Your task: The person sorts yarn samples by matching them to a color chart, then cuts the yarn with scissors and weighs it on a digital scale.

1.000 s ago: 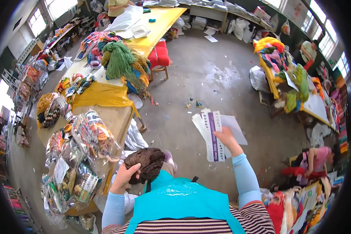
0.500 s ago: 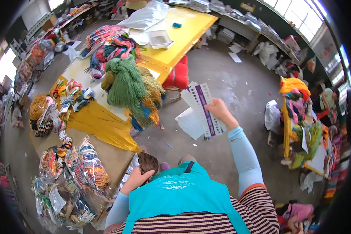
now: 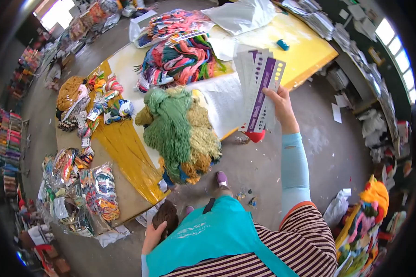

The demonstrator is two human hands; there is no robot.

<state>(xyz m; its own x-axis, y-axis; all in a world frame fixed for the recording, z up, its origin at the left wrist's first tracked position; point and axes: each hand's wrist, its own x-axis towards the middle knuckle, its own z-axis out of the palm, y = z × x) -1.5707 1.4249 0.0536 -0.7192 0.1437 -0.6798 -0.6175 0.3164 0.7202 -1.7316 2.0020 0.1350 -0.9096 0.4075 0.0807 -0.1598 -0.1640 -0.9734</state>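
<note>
In my right hand (image 3: 284, 107) is a fanned bunch of long white cards (image 3: 262, 94) with purple bands and rows of round dots, pinched between thumb and fingers. They are held up at the right edge of the table, overlapping its yellow top in this view. My left hand (image 3: 153, 236) is low by the apron, its fingers closed around a dark brown yarn skein (image 3: 165, 219). In front of me on the table lies a big heap of green yarn (image 3: 168, 122), with beige yarn (image 3: 201, 131) beside it.
Pink and multicoloured skeins (image 3: 180, 60) and a white plastic bag (image 3: 242, 16) lie farther back on the table. At left are small labelled skeins (image 3: 104, 99) and clear bags of yarn (image 3: 99, 191). Another yarn-laden table (image 3: 356, 231) stands at right. Paper stacks (image 3: 309, 18) line the wall.
My view has turned and moved nearer the table. My right hand has carried the cards from above the floor up to the table's edge. The brown skein remains in my left hand.
</note>
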